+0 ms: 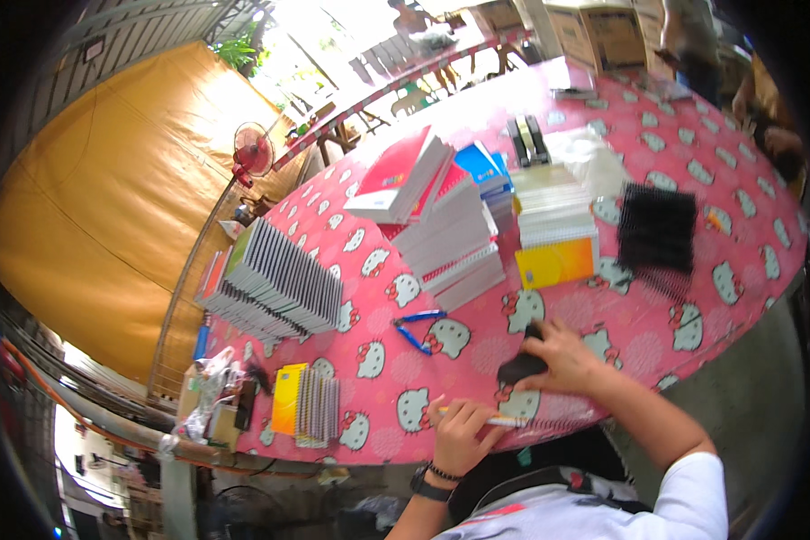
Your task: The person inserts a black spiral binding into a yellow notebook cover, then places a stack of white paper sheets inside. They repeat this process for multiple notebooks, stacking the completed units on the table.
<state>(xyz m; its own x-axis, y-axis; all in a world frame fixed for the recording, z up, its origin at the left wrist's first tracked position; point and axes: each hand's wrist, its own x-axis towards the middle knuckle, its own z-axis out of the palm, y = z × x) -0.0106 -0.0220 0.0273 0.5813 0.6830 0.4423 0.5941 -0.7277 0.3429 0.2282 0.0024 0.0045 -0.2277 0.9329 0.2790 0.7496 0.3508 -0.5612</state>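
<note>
At the near edge of the table, my left hand (463,436) is closed on a thin notebook (506,420) seen nearly edge-on. A dark spiral coil (558,423) stretches from it to the right along the table edge. My right hand (562,360) curls over a black object (524,363) on the tabletop; its kind is hard to tell. Blue-handled pliers (416,331) lie spread beyond my left hand. Past my right hand, a yellow notebook (558,263) lies at the near end of a row of pages, beside a bundle of black spiral coils (657,229).
The pink patterned table (378,261) holds tall piles of red notebooks (405,175), black-coiled notebooks (283,279) and small yellow notebooks (306,405). A tape dispenser (528,141) stands farther back. A fan (252,151) is at the left; other people are at the far side.
</note>
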